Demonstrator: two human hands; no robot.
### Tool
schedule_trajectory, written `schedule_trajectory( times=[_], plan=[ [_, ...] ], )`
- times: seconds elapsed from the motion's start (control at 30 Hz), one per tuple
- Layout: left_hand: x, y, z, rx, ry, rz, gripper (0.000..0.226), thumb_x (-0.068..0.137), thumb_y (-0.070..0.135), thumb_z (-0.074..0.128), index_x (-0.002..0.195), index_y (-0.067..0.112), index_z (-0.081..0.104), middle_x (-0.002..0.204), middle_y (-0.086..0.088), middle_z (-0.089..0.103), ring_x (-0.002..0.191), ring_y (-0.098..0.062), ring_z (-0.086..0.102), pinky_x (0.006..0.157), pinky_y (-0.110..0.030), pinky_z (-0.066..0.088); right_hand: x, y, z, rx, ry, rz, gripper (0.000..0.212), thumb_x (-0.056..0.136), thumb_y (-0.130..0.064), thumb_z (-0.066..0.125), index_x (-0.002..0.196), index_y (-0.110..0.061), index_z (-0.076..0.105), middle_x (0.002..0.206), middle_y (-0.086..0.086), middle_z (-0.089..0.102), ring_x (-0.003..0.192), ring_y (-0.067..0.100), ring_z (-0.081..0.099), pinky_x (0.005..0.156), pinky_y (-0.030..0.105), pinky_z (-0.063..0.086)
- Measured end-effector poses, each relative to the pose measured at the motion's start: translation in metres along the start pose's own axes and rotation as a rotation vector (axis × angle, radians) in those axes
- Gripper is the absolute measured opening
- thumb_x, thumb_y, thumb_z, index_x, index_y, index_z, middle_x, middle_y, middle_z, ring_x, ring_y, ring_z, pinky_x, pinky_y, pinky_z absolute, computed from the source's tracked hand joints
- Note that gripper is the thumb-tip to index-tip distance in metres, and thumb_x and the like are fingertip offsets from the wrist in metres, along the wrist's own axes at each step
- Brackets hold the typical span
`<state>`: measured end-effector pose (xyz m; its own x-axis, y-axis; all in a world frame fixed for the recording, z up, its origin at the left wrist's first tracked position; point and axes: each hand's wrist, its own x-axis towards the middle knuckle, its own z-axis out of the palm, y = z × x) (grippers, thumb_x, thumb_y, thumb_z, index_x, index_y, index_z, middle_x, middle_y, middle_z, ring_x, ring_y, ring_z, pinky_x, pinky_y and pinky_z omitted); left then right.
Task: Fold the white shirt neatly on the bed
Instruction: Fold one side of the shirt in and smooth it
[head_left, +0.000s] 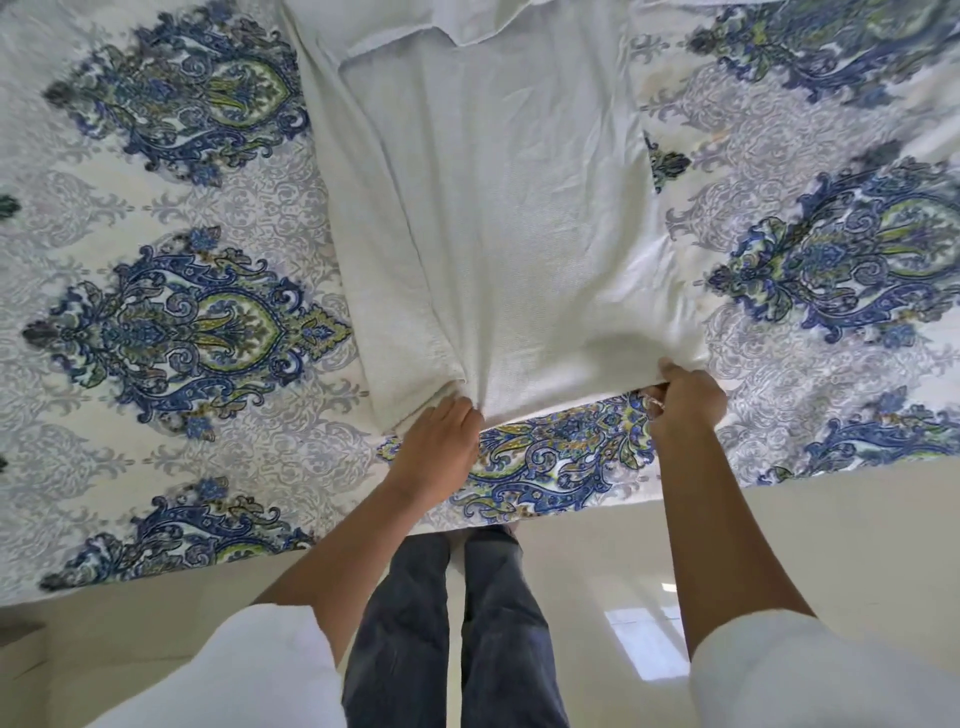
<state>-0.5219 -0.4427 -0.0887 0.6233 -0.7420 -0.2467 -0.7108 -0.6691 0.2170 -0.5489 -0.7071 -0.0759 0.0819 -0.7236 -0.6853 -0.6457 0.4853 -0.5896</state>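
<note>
The bed (156, 322) fills most of the view, covered with a white spread printed with blue, green and grey ornaments; its near edge runs slantwise across the lower part of the picture. Below that edge lies a pale, glossy floor (597, 571).

The white shirt (498, 234) lies lengthwise down the middle of the bed, from the far side (where the top of the picture cuts it off and a few layers overlap) to close by the near edge. A long fold runs down its left side, and creases fan out from its lower hem.

The person stands at the near edge, in dark blue trousers (415, 623) and loose white sleeves (249, 670) that end above the forearms.

Both hands hold the shirt's lower hem. The left hand (436, 441) grasps the cloth at the hem's left end, fingertips buried in the bunched fabric. The right hand (685, 400) clutches the hem's right corner, fingers curled round it. The hem stretches between them, with the patterned spread showing just beneath it.
</note>
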Motion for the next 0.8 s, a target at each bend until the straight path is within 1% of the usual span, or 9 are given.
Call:
schedule_trajectory(
  times=[0.13, 0.23, 0.33, 0.43, 0.5, 0.57, 0.63, 0.67, 0.8],
  plan=[
    [0.006, 0.009, -0.007, 0.018, -0.015, -0.058, 0.031, 0.066, 0.008, 0.075, 0.094, 0.003, 0.061, 0.091, -0.011, 0.062, 0.078, -0.026, 0.063, 0.062, -0.034, 0.055, 0.005, 0.002, -0.005, 0.009, -0.016, -0.027, 0.022, 0.088, -0.024, 0.062, 0.075, -0.007, 0.055, 0.067, 0.009, 0.056, 0.037, 0.007, 0.048, 0.034, 0.018, 0.033],
    [0.016, 0.013, -0.011, -0.001, -0.003, -0.057, 0.048, 0.068, 0.011, 0.073, 0.112, 0.003, 0.054, 0.107, -0.013, 0.059, 0.084, -0.028, 0.061, 0.072, -0.038, 0.055, 0.011, -0.008, -0.005, 0.028, 0.051, -0.094, 0.037, 0.084, -0.036, 0.065, 0.098, -0.002, 0.060, 0.086, 0.012, 0.060, 0.059, 0.017, 0.056, 0.040, 0.021, 0.041],
    [0.027, 0.012, -0.013, -0.029, -0.031, -0.048, 0.052, 0.070, 0.025, 0.074, 0.114, 0.005, 0.054, 0.109, -0.012, 0.058, 0.084, -0.028, 0.062, 0.074, -0.038, 0.055, 0.022, -0.019, -0.016, 0.103, 0.016, -0.044, 0.014, 0.085, -0.020, 0.065, 0.078, -0.011, 0.057, 0.094, 0.013, 0.063, 0.057, 0.018, 0.054, 0.043, 0.025, 0.041],
    [0.039, 0.013, -0.021, -0.091, 0.049, -0.027, 0.028, 0.084, 0.027, 0.057, 0.100, 0.005, 0.059, 0.093, -0.010, 0.061, 0.073, -0.025, 0.061, 0.058, -0.034, 0.052, 0.025, -0.030, -0.030, -0.032, -0.060, -0.017, 0.024, 0.090, -0.017, 0.055, 0.068, -0.022, 0.048, 0.095, 0.005, 0.058, 0.062, 0.010, 0.049, 0.056, 0.022, 0.042],
    [0.052, 0.014, -0.028, -0.082, 0.125, -0.021, 0.028, 0.087, 0.023, 0.042, 0.095, 0.004, 0.061, 0.086, -0.009, 0.061, 0.071, -0.025, 0.059, 0.052, -0.032, 0.050, 0.026, -0.030, -0.029, -0.097, -0.043, -0.057, 0.025, 0.091, -0.018, 0.054, 0.067, -0.021, 0.047, 0.101, 0.011, 0.061, 0.067, 0.016, 0.054, 0.061, 0.024, 0.044],
    [0.067, 0.012, -0.035, -0.068, 0.182, -0.051, 0.032, 0.086, 0.021, 0.036, 0.099, 0.004, 0.061, 0.091, -0.011, 0.061, 0.075, -0.028, 0.058, 0.056, -0.033, 0.050, 0.023, -0.031, -0.021, -0.215, 0.102, -0.179, 0.015, 0.089, -0.025, 0.058, 0.082, -0.013, 0.055, 0.117, 0.019, 0.060, 0.094, 0.030, 0.060, 0.076, 0.037, 0.050],
    [0.085, 0.008, -0.037, -0.050, 0.208, -0.072, 0.035, 0.083, 0.020, 0.036, 0.105, 0.005, 0.060, 0.102, -0.012, 0.061, 0.087, -0.031, 0.058, 0.065, -0.035, 0.052, 0.021, -0.040, -0.012, -0.486, 0.253, -0.406, 0.039, 0.089, -0.031, 0.058, 0.117, -0.005, 0.052, 0.130, 0.016, 0.051, 0.119, 0.029, 0.047, 0.092, 0.042, 0.044],
    [0.093, 0.005, -0.038, -0.037, 0.198, -0.075, 0.037, 0.082, 0.021, 0.036, 0.108, 0.006, 0.060, 0.109, -0.011, 0.060, 0.094, -0.032, 0.058, 0.071, -0.035, 0.051, 0.022, -0.046, -0.006, -0.595, 0.254, -0.520, 0.047, 0.089, -0.033, 0.057, 0.127, -0.006, 0.047, 0.134, 0.014, 0.047, 0.123, 0.028, 0.041, 0.096, 0.043, 0.040],
    [0.120, -0.009, -0.043, -0.017, 0.139, -0.062, 0.046, 0.083, 0.023, 0.032, 0.116, 0.005, 0.059, 0.124, -0.012, 0.058, 0.114, -0.031, 0.056, 0.084, -0.038, 0.049, 0.028, -0.067, 0.028, -0.936, 0.085, -0.812, 0.040, 0.091, -0.029, 0.051, 0.122, -0.004, 0.051, 0.127, 0.014, 0.050, 0.121, 0.030, 0.041, 0.094, 0.042, 0.037]
  ],
)
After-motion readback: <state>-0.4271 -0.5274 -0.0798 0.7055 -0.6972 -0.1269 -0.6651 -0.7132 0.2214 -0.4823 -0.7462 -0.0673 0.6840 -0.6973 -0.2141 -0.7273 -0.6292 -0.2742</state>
